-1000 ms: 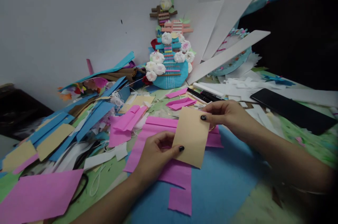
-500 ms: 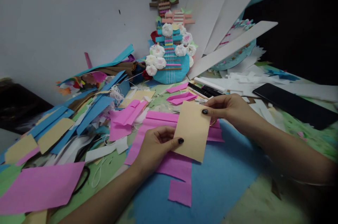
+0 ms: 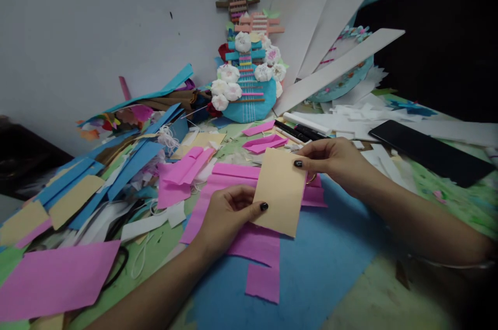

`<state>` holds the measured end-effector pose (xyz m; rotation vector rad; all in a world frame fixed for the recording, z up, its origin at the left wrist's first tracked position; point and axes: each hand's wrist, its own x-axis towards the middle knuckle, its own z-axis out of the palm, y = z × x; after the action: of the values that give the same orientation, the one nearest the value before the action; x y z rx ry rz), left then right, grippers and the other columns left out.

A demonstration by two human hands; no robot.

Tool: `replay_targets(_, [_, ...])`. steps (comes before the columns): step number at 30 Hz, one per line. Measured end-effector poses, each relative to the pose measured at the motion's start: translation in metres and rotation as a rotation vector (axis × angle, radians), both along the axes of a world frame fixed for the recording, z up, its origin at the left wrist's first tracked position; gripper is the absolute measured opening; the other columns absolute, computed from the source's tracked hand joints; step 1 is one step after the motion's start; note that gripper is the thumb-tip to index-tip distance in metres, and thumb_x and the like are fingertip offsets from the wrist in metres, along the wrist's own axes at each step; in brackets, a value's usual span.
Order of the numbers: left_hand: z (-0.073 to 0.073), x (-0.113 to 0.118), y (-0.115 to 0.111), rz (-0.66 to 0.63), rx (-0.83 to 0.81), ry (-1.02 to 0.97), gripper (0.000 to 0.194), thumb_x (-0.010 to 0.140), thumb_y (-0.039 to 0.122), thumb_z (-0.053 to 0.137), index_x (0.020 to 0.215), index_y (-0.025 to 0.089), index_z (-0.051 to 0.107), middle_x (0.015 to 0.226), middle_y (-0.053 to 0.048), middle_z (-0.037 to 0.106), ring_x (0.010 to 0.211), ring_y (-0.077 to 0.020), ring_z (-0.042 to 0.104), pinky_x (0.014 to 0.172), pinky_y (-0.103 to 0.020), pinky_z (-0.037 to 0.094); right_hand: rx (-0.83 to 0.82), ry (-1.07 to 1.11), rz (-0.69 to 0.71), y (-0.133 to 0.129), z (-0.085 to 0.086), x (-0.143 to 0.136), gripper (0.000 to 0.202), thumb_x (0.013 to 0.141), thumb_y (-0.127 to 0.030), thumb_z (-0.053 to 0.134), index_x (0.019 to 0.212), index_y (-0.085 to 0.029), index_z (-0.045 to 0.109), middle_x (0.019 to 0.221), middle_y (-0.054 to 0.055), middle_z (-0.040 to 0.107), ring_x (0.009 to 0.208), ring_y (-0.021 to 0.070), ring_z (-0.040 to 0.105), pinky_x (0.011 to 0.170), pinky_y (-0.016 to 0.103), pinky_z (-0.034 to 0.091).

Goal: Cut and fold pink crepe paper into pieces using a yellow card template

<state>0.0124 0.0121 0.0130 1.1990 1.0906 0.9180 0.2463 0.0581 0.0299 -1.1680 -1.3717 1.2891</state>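
A cream rectangular card (image 3: 280, 192) is held up in front of me, slightly tilted. My left hand (image 3: 233, 216) pinches its lower left edge, thumb on the face and fingers behind. At the upper right edge my right hand (image 3: 330, 161) grips it the same way, with part of a golden ring shape showing by the fingers. Beneath the card lie pink paper pieces (image 3: 254, 247) on a large blue sheet (image 3: 322, 257). The card hides part of the pink paper.
A blue guitar-shaped paper craft (image 3: 249, 104) with white flowers leans at the back. Black pens (image 3: 291, 132) and a dark phone (image 3: 428, 152) lie to the right. Paper strips and a pink sheet (image 3: 58, 278) cover the left; white boards (image 3: 342, 70) lean at the back right.
The whole view has shifted slightly, so things appear a little further left. Both hands keep the same hold on the card.
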Motion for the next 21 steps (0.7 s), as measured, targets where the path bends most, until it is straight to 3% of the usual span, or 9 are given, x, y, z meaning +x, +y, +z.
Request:
replay_targets(9, [0.007, 0.004, -0.002, -0.100, -0.069, 0.004, 0.033, 0.059, 0.012, 0.077, 0.090, 0.013, 0.069, 0.082, -0.005, 0.073, 0.062, -0.0126, 0.067, 0.056, -0.024, 0.056, 0.027, -0.016, -0.115, 0.003, 0.002, 0.002, 0.018, 0.060, -0.028, 0.080, 0.073, -0.019, 0.070, 0.070, 0.005, 0.068, 0.059, 0.0136, 0.059, 0.055, 0.028, 0.050])
replay_targets(14, [0.007, 0.003, -0.001, -0.092, -0.061, 0.026, 0.023, 0.060, 0.011, 0.074, 0.083, 0.013, 0.070, 0.074, -0.005, 0.075, 0.061, -0.0140, 0.069, 0.060, -0.024, 0.057, 0.037, 0.007, -0.248, 0.005, 0.005, 0.007, 0.021, 0.061, -0.030, 0.079, 0.074, -0.016, 0.071, 0.072, 0.006, 0.068, 0.062, 0.0140, 0.060, 0.059, 0.028, 0.052])
replay_targets(18, [0.007, -0.004, 0.003, 0.020, 0.061, 0.070, 0.025, 0.064, 0.018, 0.076, 0.086, 0.011, 0.068, 0.077, -0.008, 0.075, 0.071, -0.0198, 0.073, 0.069, -0.029, 0.061, 0.063, -0.006, -0.407, 0.007, 0.011, 0.011, 0.011, 0.068, -0.022, 0.073, 0.072, -0.014, 0.067, 0.073, 0.008, 0.068, 0.060, 0.0135, 0.060, 0.057, 0.028, 0.053])
replay_targets(21, [0.007, -0.014, 0.009, 0.098, 0.265, 0.176, 0.029, 0.071, 0.022, 0.071, 0.097, 0.011, 0.065, 0.094, -0.010, 0.075, 0.090, -0.0232, 0.072, 0.078, -0.033, 0.061, 0.091, -0.053, -0.511, 0.011, 0.011, 0.017, 0.008, 0.071, -0.015, 0.068, 0.078, -0.012, 0.066, 0.073, 0.009, 0.068, 0.059, 0.0137, 0.061, 0.056, 0.027, 0.054])
